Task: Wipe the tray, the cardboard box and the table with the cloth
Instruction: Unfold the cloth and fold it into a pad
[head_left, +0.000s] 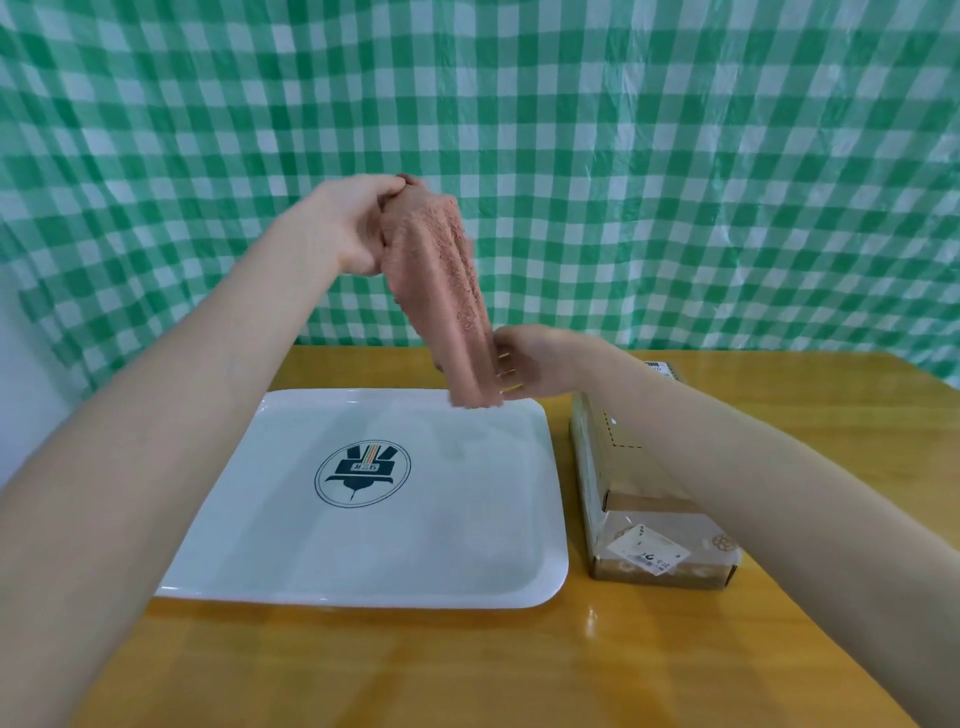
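We hold the cloth tight with our left hand up top and right hand below, so we should fold it flat before rubbing the tray.

One tray, one cardboard box, one cloth, one table, two hands: left hand, right hand.

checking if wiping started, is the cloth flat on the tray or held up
Held up, not flat. The left hand grips the top of the cloth, the right hand its lower end, above the tray.
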